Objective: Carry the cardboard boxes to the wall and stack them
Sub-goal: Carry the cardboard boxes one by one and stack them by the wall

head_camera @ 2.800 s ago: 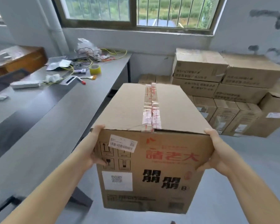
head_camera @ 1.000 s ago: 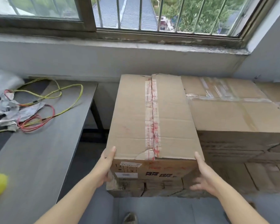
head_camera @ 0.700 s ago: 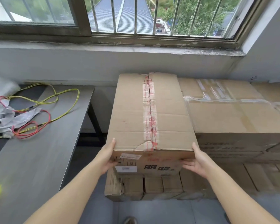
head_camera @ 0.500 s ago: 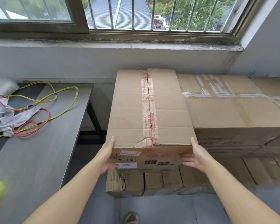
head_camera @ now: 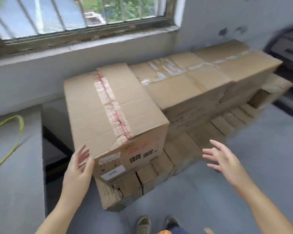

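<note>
Brown cardboard box sealed with red-printed tape along its top seam [head_camera: 112, 112] sits on a lower row of smaller upright brown cartons [head_camera: 139, 179], directly under the barred window [head_camera: 71, 16] and against the grey wall below the sill. Its near end face carries dark printed characters and white labels, and overhangs the lower row slightly at the near left corner. Just to the right of this box, touching or nearly so, a row of wider brown cardboard boxes with clear tape [head_camera: 193, 81] runs along the same wall at about the same height. Left hand [head_camera: 79, 168] lies at the taped box's near left corner, fingers straight and slightly spread, palm against the side edge, not curled round anything. Right hand [head_camera: 222, 159] is apart from the box, off to its right in the air, fingers wide and relaxed, holding nothing. Grey bench [head_camera: 15, 166] stands left of the taped box with a dark gap between them; a yellow-green wire loop [head_camera: 19, 130] lies on it. Two shoes [head_camera: 157, 225] show on the grey floor [head_camera: 260, 149] in front of the box. View is motion-blurred, so label text cannot be read.
</note>
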